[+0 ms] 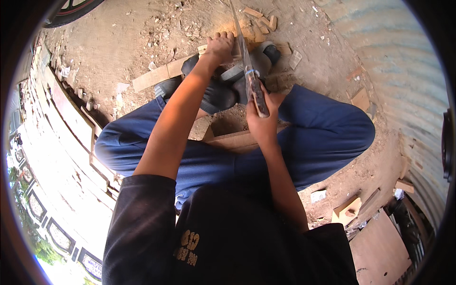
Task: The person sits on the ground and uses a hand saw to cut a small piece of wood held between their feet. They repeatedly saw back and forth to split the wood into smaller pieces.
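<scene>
My left hand [220, 49] grips a light wooden piece [203, 49] among the boards beyond my dark shoes [216, 95], its fingers curled over the wood. My right hand [261, 111] is wrapped round the handle of a hand saw [240, 43], whose long blade points away from me across the wood just right of my left hand. A long pale plank [155, 77] lies on the dirt to the left of my shoes, partly hidden behind them. My crossed legs in blue trousers surround a cardboard or wooden piece [236, 141] under my hands.
Small offcuts [263, 21] and sawdust lie on the dirt beyond the saw. A corrugated metal sheet [384, 57] runs along the right, with boards [380, 247] at lower right. Stacked boards [64, 118] stand along the left. A tyre [71, 12] shows at the top left.
</scene>
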`<state>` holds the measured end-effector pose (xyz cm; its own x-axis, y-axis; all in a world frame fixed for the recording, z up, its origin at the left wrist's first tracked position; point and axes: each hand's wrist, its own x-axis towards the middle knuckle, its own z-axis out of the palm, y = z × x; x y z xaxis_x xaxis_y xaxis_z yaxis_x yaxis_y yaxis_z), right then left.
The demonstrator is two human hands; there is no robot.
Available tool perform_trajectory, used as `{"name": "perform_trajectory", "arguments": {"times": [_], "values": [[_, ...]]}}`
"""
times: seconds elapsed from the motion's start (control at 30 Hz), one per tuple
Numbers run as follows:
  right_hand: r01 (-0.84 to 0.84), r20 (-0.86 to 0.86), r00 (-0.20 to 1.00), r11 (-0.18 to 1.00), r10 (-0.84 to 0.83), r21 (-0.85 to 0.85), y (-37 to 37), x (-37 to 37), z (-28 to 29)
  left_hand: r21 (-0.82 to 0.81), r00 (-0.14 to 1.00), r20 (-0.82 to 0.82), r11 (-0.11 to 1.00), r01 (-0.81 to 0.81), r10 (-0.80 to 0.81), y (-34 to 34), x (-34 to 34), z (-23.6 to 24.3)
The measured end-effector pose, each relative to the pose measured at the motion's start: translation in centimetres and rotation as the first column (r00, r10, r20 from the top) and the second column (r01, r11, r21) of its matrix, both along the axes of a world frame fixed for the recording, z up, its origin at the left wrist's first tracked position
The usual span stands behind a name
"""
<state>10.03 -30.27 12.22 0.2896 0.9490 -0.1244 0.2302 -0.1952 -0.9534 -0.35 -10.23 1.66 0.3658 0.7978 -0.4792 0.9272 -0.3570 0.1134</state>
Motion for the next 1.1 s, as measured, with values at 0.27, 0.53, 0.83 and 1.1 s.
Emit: {"name": "perform_trajectory", "arguments": {"times": [0.27, 0.53, 0.83, 1.1], "values": [[-0.043, 0.082, 0.996, 0.999, 0.044, -0.022, 0.6, -0.3, 0.0, -0.052, 0.997, 0.063, 0.998, -0.041, 0.044, 1.1, -0.4, -0.5], [-0.145, 0.046, 0.986, 0.954, 0.163, -0.264, 6.3, 0.4, 0.9, -0.061, 0.997, 0.077, 0.998, -0.016, 0.021, 1.2, -0.5, -1.5], [-0.115, 0.079, 0.990, 0.992, 0.119, -0.055, 1.7, 0.4, 0.7, -0.210, 0.998, 0.057, 0.978, -0.016, 0.029, 2.8, -0.6, -0.1], [-0.077, 0.066, 0.994, 0.994, 0.083, -0.081, -0.3, 0.7, 1.5, -0.221, 1.000, -0.002, 0.975, -0.020, 0.020, 2.1, 0.0, 1.0]]}}
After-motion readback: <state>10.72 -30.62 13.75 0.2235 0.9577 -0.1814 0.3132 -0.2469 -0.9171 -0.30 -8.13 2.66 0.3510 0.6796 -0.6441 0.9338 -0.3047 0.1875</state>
